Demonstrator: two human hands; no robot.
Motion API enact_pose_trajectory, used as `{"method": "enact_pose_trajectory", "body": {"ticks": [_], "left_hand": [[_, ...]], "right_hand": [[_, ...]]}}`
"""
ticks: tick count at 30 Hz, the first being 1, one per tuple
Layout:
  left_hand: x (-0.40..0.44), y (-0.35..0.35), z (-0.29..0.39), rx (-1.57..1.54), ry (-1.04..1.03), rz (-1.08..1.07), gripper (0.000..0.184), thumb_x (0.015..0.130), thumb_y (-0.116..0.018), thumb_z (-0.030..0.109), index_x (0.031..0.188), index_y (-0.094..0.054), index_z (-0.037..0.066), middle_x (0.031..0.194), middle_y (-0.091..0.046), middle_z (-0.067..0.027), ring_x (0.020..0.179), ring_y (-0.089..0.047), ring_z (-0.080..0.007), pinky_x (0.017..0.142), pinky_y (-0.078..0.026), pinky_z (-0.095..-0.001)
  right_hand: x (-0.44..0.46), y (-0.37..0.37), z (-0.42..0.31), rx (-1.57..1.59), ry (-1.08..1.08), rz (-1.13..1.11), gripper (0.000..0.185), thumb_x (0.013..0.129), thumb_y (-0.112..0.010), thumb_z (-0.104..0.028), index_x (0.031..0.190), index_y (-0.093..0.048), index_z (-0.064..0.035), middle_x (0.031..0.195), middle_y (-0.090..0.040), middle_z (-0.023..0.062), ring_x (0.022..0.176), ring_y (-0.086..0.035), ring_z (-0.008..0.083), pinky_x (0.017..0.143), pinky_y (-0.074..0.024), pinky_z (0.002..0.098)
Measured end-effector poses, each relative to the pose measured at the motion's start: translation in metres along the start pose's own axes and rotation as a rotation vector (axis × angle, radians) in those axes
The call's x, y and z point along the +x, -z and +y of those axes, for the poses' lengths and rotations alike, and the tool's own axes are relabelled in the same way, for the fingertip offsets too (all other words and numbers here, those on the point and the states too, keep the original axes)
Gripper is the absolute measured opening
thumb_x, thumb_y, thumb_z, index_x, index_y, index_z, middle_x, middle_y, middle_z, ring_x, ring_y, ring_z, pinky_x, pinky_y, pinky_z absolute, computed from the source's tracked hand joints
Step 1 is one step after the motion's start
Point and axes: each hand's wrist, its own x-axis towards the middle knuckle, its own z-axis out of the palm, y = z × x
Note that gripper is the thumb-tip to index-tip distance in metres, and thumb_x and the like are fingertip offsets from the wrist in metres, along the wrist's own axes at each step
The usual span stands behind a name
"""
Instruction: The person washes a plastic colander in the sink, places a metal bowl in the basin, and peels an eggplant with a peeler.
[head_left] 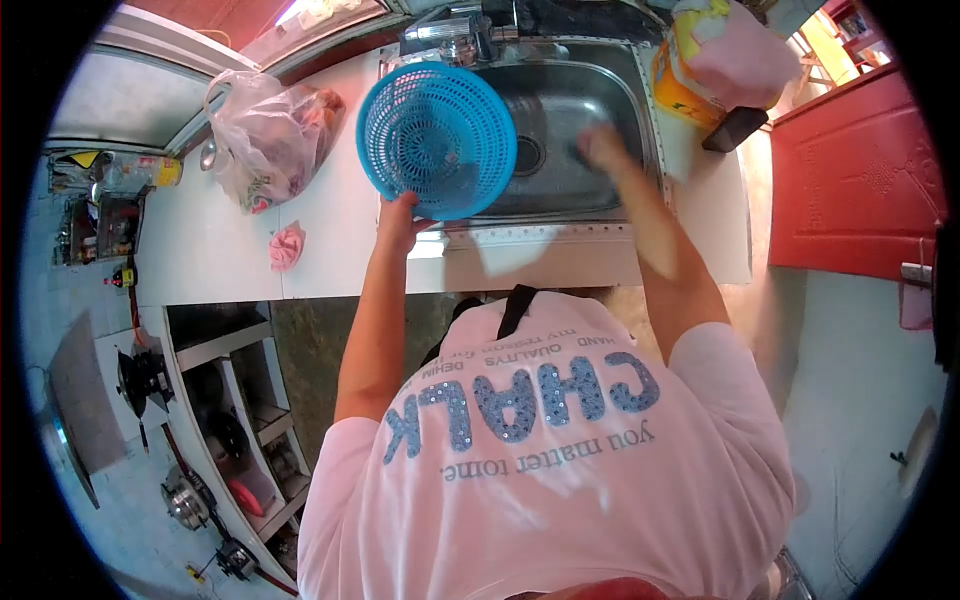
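Shirt [560,510] reading "CHALK", "you matter to me", left hand [400,218] gripping blue basket [376,140], right hand [603,148] over sink [565,190], fingers too blurred to tell

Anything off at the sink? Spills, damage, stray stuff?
No clear spill or damage. Slightly out of place: a crumpled pink bundle, possibly cloth, lying loose on the white counter left of the sink. The left hand grips the blue basket; the right hand is motion-blurred.
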Motion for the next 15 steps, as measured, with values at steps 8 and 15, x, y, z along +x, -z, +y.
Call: {"method": "enact_pose_trajectory", "body": {"ticks": [8,15], "left_hand": [[0.004,-0.032,0.005,0.291,-0.007,-0.213,0.053,0.084,-0.047,0.023,0.133,-0.03,0.013,0.122,-0.046,-0.0142,0.105,-0.053,-0.0304,0.069,-0.054,-0.0451],[0.066,-0.08,-0.016,0.746,-0.383,-0.135,0.062,0.072,-0.05,0.003,0.13,-0.028,0.005,0.114,-0.049,-0.0219,0.088,-0.059,-0.0391,0.067,-0.052,-0.0461]], "right_hand": [[-0.061,0.081,-0.016,1.553,0.121,0.227,0.025,0.076,-0.067,-0.014,0.098,-0.063,-0.0039,0.101,-0.062,0.0062,0.092,-0.057,0.0169,0.081,-0.044,0.0284],[-0.045,0.014,0.022,0.79,-0.097,0.533,0.029,0.075,-0.066,-0.008,0.102,-0.06,0.0003,0.096,-0.064,0.0101,0.086,-0.059,0.02,0.077,-0.0457,0.0303]]}}
